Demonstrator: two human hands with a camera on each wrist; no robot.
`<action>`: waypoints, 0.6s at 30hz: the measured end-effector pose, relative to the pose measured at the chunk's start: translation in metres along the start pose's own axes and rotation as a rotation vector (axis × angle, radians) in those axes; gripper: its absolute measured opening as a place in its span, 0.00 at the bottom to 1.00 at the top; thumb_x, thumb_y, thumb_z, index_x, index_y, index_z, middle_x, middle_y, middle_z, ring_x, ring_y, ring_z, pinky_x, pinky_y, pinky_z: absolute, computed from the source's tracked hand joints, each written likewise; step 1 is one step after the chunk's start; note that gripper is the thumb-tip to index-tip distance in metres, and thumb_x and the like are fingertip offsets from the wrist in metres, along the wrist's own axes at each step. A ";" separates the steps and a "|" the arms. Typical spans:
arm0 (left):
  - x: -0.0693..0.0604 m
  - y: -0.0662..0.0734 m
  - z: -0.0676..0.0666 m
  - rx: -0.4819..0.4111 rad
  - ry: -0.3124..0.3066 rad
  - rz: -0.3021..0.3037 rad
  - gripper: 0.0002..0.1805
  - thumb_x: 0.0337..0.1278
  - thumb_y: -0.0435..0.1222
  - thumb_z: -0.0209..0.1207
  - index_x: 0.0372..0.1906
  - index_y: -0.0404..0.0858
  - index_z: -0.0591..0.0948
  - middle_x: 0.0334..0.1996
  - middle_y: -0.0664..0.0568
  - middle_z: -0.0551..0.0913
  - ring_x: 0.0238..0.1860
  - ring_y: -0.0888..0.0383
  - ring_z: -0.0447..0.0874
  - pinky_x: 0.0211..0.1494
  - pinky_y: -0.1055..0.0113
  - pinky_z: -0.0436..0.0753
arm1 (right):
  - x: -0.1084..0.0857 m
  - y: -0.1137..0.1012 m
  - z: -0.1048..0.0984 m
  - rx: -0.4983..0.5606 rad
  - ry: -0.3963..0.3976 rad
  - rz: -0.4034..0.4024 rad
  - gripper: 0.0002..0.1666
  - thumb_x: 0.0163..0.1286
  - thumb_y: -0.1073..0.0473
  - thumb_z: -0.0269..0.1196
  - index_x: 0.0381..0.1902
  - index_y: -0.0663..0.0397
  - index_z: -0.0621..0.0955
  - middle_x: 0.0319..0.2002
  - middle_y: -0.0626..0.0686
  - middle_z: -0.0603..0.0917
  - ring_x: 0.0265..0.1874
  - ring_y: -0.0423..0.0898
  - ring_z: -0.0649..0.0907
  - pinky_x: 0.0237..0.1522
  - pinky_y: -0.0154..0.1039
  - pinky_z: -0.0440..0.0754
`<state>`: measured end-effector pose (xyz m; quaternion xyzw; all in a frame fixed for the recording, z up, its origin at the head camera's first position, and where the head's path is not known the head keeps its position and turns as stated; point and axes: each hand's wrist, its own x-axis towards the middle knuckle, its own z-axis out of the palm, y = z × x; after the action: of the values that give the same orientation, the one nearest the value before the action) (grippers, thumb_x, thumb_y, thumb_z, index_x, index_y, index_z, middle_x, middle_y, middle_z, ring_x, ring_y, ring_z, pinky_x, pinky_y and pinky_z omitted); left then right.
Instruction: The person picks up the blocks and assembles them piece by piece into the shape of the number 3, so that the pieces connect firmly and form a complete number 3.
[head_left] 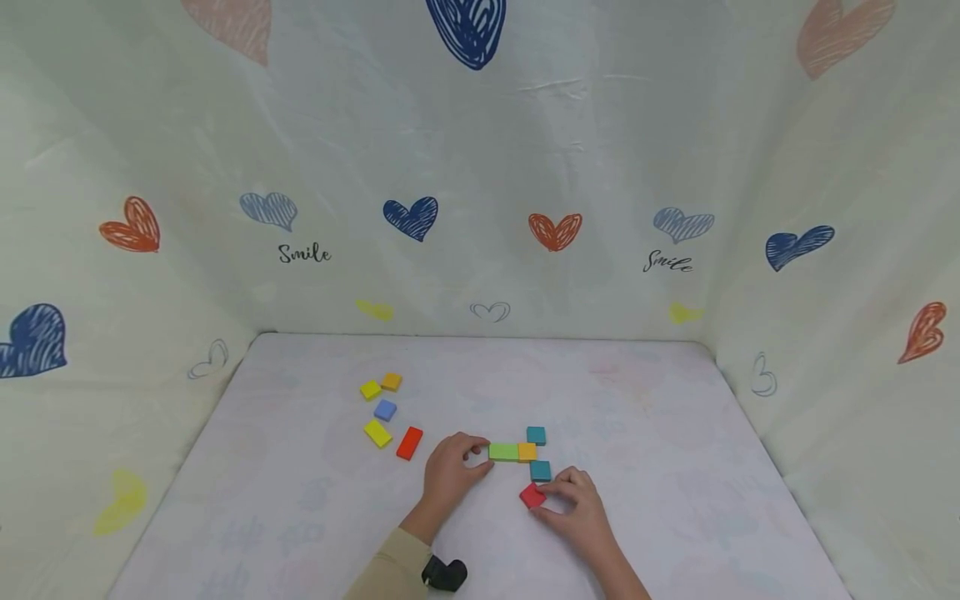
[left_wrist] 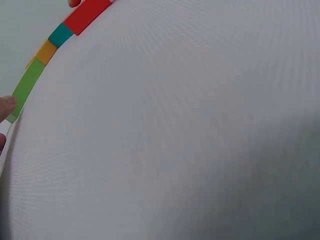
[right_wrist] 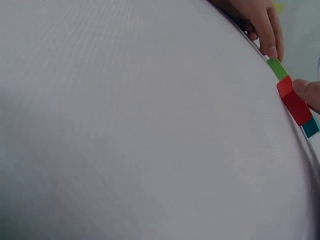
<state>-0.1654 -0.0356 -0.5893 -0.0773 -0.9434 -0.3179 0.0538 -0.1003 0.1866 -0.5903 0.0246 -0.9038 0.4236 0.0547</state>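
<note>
Right hand (head_left: 577, 511) pinches red block (head_left: 531, 497), skewed, just nearside of near teal (head_left: 540, 472); left hand (head_left: 450, 472) pinches green block (head_left: 503, 452), long axis left-right.

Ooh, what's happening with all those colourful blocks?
A person has both hands busy at a whitish table. Their left hand holds the end of a light-green rectangular block, which meets an orange square block. One teal square block sits on the orange one's far side, a second teal block on its near side. Their right hand pinches a red flat-sided block close to the nearer teal one. Five more blocks, yellow, orange, blue and red, lie to the left.
</note>
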 end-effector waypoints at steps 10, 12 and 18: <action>0.000 0.001 -0.001 0.005 0.001 0.000 0.18 0.47 0.46 0.73 0.46 0.52 0.85 0.30 0.67 0.74 0.32 0.66 0.69 0.36 0.72 0.75 | 0.002 -0.002 -0.003 0.029 -0.043 0.052 0.16 0.48 0.60 0.78 0.37 0.39 0.89 0.33 0.39 0.72 0.40 0.42 0.70 0.41 0.34 0.75; 0.000 0.001 -0.001 0.004 0.003 0.004 0.17 0.47 0.46 0.73 0.46 0.52 0.85 0.30 0.67 0.74 0.32 0.66 0.69 0.36 0.72 0.75 | 0.002 -0.003 -0.004 0.037 -0.044 0.060 0.16 0.49 0.60 0.78 0.37 0.39 0.89 0.33 0.39 0.72 0.40 0.42 0.70 0.41 0.34 0.75; -0.001 0.000 0.000 -0.005 0.019 0.022 0.18 0.46 0.45 0.74 0.45 0.51 0.85 0.30 0.67 0.74 0.32 0.66 0.69 0.35 0.72 0.75 | 0.001 -0.003 -0.003 0.055 -0.038 0.072 0.16 0.49 0.62 0.78 0.35 0.38 0.89 0.32 0.39 0.72 0.40 0.42 0.71 0.40 0.33 0.76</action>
<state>-0.1642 -0.0358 -0.5889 -0.0849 -0.9413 -0.3201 0.0659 -0.1012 0.1875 -0.5859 0.0017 -0.8931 0.4494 0.0218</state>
